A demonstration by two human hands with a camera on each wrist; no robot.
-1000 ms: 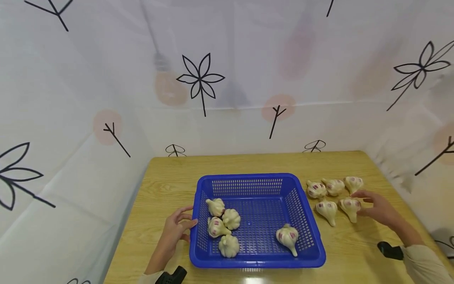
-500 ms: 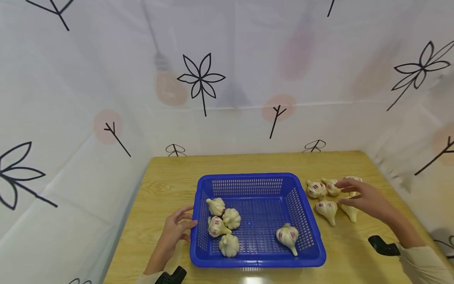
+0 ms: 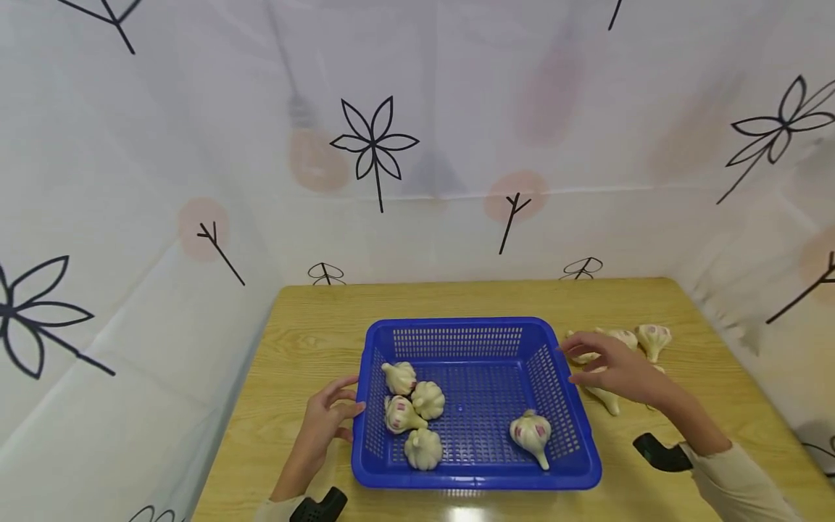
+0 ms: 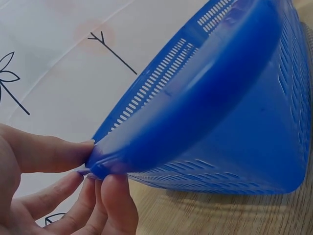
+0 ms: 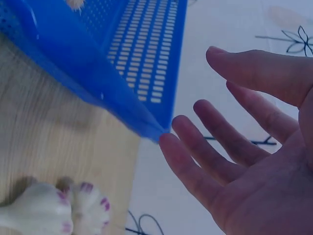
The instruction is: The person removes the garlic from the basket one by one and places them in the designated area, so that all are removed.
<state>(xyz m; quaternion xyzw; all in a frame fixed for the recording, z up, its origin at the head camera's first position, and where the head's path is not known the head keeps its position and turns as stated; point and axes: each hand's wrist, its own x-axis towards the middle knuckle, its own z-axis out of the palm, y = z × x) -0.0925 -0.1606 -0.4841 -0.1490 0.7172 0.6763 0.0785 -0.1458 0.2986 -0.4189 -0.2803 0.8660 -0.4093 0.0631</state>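
Note:
A blue plastic basket point(image 3: 459, 482) with slotted walls sits on the wooden table. My left hand point(image 3: 323, 420) pinches its left rim; in the left wrist view the thumb point(image 4: 54, 152) lies on one side of the rim and fingers on the other. At the basket's right rim hovers my right hand point(image 3: 616, 366), its fingers spread and nothing between them. Inside the basket, several garlic bulbs point(image 3: 424, 449) cluster at the left, and a single garlic bulb point(image 3: 531, 433) lies at the right. More garlic bulbs point(image 3: 653, 339) lie right of the basket, partly hidden by my right hand.
The wooden table point(image 3: 313, 319) backs onto a white cloth point(image 3: 443, 239) printed with black plant drawings, which also hangs at both sides. In the right wrist view, two garlic bulbs point(image 5: 44, 208) lie beside the basket. Black devices point(image 3: 660, 453) are strapped at both wrists.
My right hand has moved left from the loose garlic bulbs to the basket's right rim, carrying nothing. My left hand keeps its hold on the left rim.

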